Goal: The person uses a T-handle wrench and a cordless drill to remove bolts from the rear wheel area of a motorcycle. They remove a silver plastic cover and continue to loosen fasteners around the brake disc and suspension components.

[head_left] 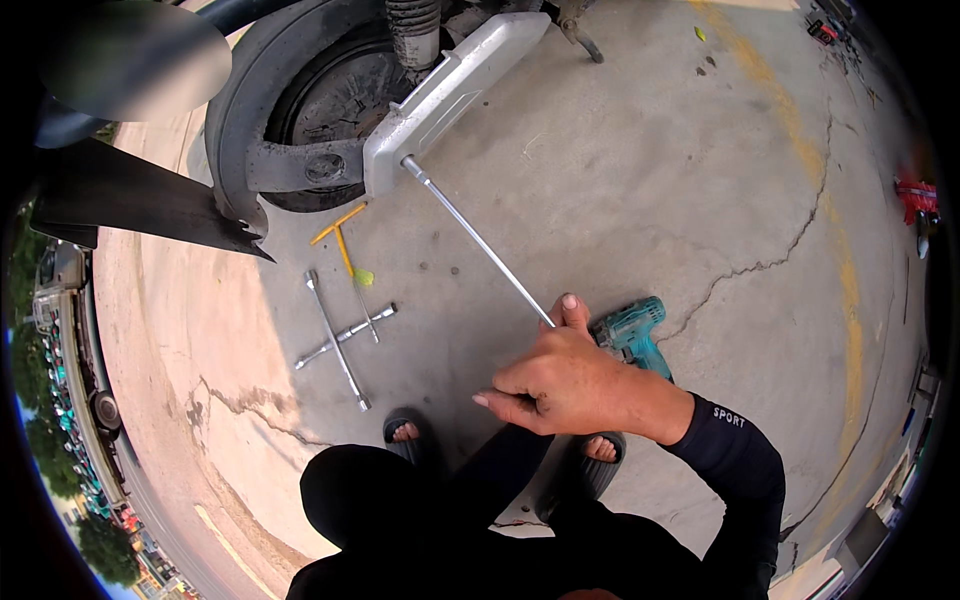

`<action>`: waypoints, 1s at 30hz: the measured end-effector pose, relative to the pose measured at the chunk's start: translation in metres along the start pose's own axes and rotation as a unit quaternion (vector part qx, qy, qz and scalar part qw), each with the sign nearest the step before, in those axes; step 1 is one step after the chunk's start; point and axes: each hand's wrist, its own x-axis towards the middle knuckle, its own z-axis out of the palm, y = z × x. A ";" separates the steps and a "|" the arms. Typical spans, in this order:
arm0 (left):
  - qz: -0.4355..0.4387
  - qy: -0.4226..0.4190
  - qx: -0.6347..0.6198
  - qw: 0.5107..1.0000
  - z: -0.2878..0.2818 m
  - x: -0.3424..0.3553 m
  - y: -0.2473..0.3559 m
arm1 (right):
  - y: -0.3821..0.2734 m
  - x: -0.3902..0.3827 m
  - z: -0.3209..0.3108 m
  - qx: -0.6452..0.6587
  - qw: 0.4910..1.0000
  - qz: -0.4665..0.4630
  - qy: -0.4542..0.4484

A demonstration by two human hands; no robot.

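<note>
My right hand (575, 385) is closed in front of me, at the near end of a long silver socket wrench (480, 243), whose handle is hidden. Its socket end meets the lower end of a silver-grey cover (455, 100) beside a motorbike's rear wheel (335, 105). A dark sleeve (510, 465) runs up beneath the right hand; my left hand is mostly hidden there. One fingertip (570, 308) shows beside the shaft, but I cannot tell for certain which hand it belongs to. Just beyond my right wrist, a teal cordless drill (632, 330) lies on the concrete.
A four-way lug wrench (335, 340) and a yellow-handled T-shaped tool (343, 240) lie on the ground to the left. A dark panel (150, 195) juts from the motorbike at upper left. My sandalled feet (600, 450) are below. Red and dark items (915, 200) lie far right.
</note>
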 end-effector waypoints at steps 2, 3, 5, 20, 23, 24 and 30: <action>-0.010 0.041 -0.039 0.998 0.015 0.002 -0.003 | 0.000 0.003 0.018 -0.023 0.999 -0.036 -0.026; -0.006 0.053 -0.067 0.996 0.024 0.009 -0.006 | -0.002 0.007 0.022 -0.047 0.998 -0.024 -0.045; 0.002 0.057 -0.157 0.986 0.037 0.014 -0.009 | -0.007 0.010 0.030 -0.095 0.992 0.000 -0.082; -0.008 -0.186 -0.202 0.962 -0.005 0.002 0.044 | 0.028 -0.028 -0.027 0.246 0.936 0.061 0.243; 0.057 -0.151 0.156 0.974 -0.020 0.014 0.022 | 0.104 -0.031 -0.033 0.352 0.819 0.271 0.362; 0.096 -0.147 0.202 0.964 -0.014 0.019 0.005 | 0.129 -0.037 -0.021 0.502 0.740 0.301 0.332; 0.168 -0.350 0.480 0.786 -0.072 0.048 0.060 | 0.166 -0.028 0.032 0.763 0.555 0.182 0.279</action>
